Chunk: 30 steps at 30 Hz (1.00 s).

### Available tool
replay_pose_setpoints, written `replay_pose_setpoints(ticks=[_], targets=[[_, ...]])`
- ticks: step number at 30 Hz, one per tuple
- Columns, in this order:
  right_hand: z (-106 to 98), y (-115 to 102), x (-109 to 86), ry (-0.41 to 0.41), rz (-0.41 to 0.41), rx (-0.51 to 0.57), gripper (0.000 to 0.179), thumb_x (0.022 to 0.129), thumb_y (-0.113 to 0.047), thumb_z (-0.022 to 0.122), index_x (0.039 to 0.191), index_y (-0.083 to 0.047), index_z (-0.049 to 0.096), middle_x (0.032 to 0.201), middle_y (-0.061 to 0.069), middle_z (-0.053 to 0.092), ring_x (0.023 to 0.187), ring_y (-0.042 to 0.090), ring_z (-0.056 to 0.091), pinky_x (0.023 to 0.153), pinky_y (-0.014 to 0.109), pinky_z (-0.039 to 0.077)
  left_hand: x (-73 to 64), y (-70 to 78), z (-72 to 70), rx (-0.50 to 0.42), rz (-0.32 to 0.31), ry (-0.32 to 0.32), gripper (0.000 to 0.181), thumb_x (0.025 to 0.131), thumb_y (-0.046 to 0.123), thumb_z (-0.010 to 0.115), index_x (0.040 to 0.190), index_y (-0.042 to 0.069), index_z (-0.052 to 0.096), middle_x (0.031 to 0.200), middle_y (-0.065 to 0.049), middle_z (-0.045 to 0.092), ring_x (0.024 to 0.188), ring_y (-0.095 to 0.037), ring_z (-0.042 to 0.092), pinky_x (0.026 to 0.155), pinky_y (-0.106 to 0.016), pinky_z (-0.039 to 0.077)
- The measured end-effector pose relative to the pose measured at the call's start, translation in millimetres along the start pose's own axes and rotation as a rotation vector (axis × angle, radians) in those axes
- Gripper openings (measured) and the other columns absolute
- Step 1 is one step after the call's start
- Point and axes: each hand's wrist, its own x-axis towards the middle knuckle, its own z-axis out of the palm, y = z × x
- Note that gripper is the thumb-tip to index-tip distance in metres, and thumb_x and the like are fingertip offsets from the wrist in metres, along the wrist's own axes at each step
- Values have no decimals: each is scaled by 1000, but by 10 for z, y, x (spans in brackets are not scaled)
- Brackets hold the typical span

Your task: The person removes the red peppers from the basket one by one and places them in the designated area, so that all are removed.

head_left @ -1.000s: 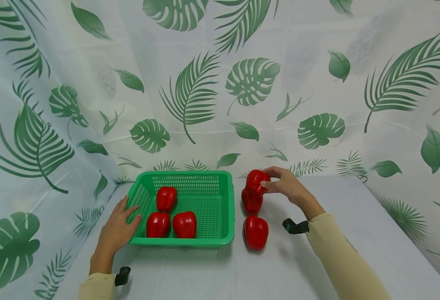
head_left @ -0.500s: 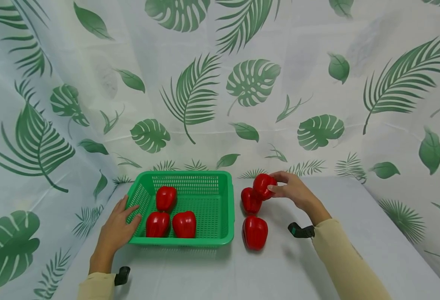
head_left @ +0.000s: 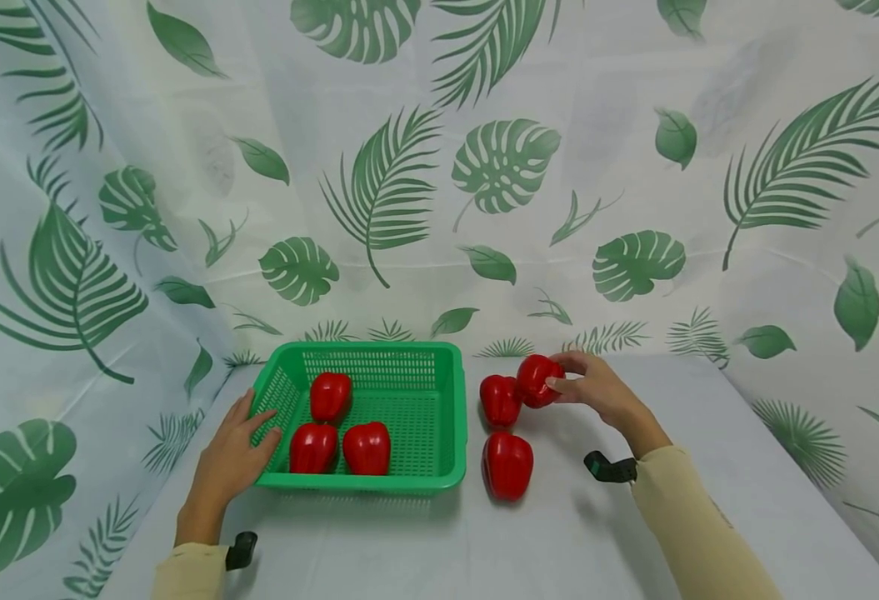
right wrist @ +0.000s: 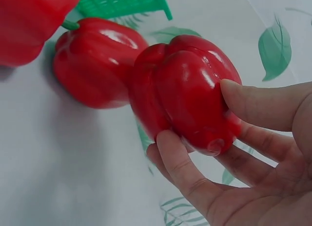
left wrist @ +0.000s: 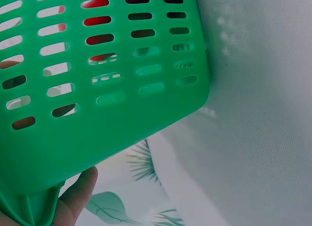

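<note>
My right hand [head_left: 596, 387] pinches a red bell pepper [head_left: 540, 381] between thumb and fingertips, tilted, as the right wrist view shows up close. Just left of it on the table lies another red pepper [head_left: 500, 401], overlapped by the held one in the right wrist view. A third pepper [head_left: 509, 467] lies nearer to me. My left hand [head_left: 231, 458] rests over the left rim of a green plastic basket [head_left: 451, 417], fingers spread, thumb and a finger reaching over the edge. Inside the basket sit three red peppers [head_left: 332, 397], grouped in its left half.
A white-covered table [head_left: 379, 550] carries everything. Behind it and at the left hangs a white sheet [head_left: 409, 308] printed with green leaves. The basket's slotted side wall [left wrist: 126, 114] fills much of the left wrist view.
My right hand has moved right and slightly toward me with its pepper, from above the far table pepper to beside it. The left hand and basket stay put.
</note>
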Motion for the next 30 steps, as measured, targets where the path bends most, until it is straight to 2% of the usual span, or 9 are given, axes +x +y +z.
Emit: replay_pose_setpoints(ticks=[6,23,30], targets=[[-28,50,-11,0,8,5,60,103,-14,72,153,7,46,151,32,50,125,45,61,99,51,59,-2,18,-12,-3,-7,-1,48,107,23,58,145,-7,62,170,-34,22,155,-54,22,108,-82,35],[6,224,3,-4,76,-18,60,103,-13,70,153,10,45,152,35,49,127,47,59,97,49,60,2,-4,-3,-13,3,8,47,108,22,58,145,-7,62,170,-34,21,154,-55,22,108,-81,36],[23,263,23,-20,86,-12,58,104,-11,69,152,11,46,151,36,48,126,46,59,92,43,63,8,-26,9,-9,0,10,48,107,23,58,145,-7,61,170,-34,22,154,-55,23,108,-81,35]])
